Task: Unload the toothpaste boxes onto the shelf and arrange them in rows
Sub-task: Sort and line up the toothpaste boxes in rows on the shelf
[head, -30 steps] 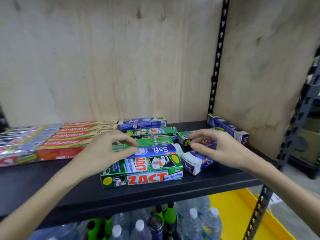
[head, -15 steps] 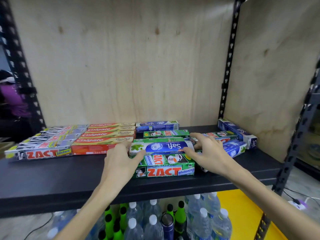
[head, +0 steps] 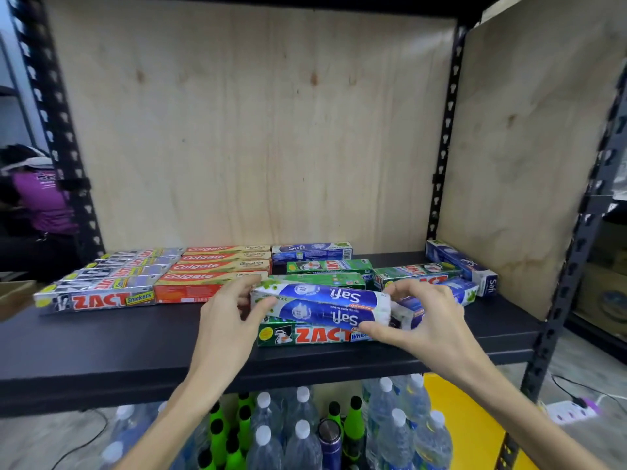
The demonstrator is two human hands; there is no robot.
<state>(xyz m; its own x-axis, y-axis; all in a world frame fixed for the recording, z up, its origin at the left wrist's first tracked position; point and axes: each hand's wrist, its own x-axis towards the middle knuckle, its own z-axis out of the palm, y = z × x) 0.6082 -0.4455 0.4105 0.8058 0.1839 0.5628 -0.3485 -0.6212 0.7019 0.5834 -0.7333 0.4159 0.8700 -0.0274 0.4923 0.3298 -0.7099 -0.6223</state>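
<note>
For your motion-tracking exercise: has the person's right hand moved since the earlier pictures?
Yes. The right hand has come forward, toward the shelf's front edge and the green Zact box, and now grips the Safi boxes.

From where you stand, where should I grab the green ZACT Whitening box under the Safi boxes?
Pinch the green ZACT box by its two short ends, coming from the front edge of the shelf: it lies flat and lengthwise, and two Safi boxes cover its top.
</note>
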